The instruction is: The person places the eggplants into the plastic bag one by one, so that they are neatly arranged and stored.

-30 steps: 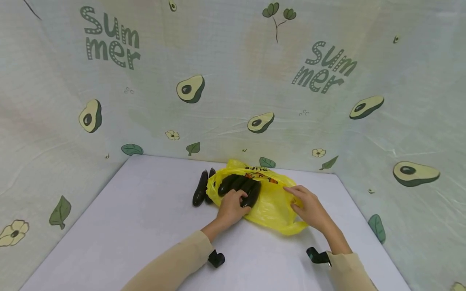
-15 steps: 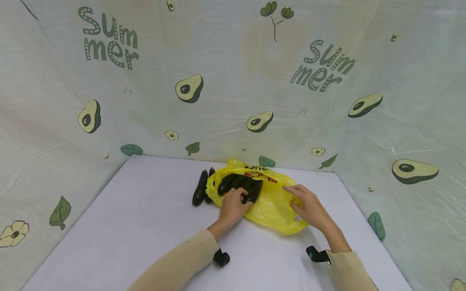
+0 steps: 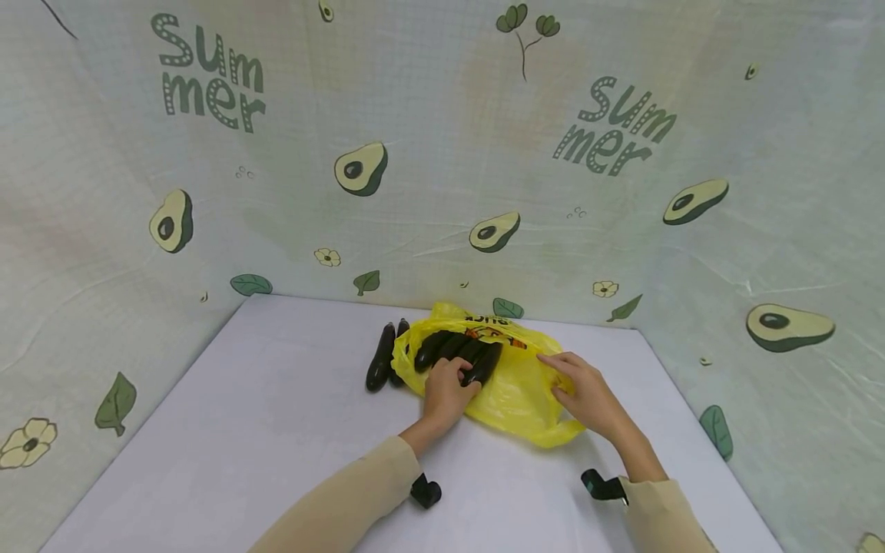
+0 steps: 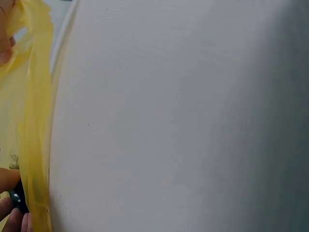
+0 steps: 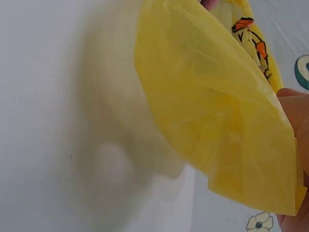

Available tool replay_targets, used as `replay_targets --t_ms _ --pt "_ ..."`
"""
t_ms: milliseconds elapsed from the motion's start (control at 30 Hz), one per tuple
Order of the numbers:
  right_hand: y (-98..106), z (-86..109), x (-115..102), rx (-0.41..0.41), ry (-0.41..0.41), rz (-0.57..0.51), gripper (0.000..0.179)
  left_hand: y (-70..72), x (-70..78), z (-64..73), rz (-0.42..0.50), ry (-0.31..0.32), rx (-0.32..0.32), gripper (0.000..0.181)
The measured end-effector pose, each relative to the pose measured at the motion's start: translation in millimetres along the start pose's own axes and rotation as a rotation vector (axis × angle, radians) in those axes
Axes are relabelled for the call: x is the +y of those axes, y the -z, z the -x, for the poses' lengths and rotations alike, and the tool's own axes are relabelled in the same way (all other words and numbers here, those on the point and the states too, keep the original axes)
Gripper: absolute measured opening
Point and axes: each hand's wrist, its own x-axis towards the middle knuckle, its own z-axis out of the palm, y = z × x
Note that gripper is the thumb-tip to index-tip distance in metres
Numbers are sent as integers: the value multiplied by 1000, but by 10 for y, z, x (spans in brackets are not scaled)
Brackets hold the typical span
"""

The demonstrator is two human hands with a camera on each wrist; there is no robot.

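Note:
A yellow plastic bag (image 3: 518, 403) lies on the white table with its mouth held wide. Inside it, several glossy dark eggplants (image 3: 434, 349) rest side by side. My left hand (image 3: 445, 393) reaches in at the near edge and grips the rightmost eggplant (image 3: 484, 365), thumb and fingers around its near end. In the left wrist view, the fingers (image 4: 7, 180) show beside a dark piece of it (image 4: 18, 195), partly behind the yellow plastic. My right hand (image 3: 588, 393) pinches the bag's right rim; the right wrist view shows the plastic (image 5: 212, 111) stretched from that hand (image 5: 295, 125).
Two more eggplants (image 3: 380, 357) lie on the table just left of the bag. The white tabletop (image 3: 276, 407) ends at a cloth backdrop (image 3: 429, 230) printed with avocados. A black wrist device (image 3: 425, 490) hangs under each sleeve.
My left hand has moved slightly to the right, and the rightmost eggplant has shifted right with it inside the bag. The right hand stays at the rim.

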Motion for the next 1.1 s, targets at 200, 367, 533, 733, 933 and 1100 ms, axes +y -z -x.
replay_targets --t_ms 200,367,533,733,933,1100 --pt "9 12 5 13 27 9 66 5 19 1 -12 -13 -4 29" --pt "12 17 12 10 27 5 66 15 31 1 -2 -20 -6 28" --pt "6 21 11 7 12 12 66 4 20 -5 9 -20 -7 28" --pt "8 27 11 16 6 16 66 14 -5 -16 12 -24 -22 29" --pt "18 28 11 -6 -11 5 67 120 -23 -20 35 -66 -48 26" --pt "22 32 11 -8 -12 18 66 315 -12 -32 26 -119 -69 23"
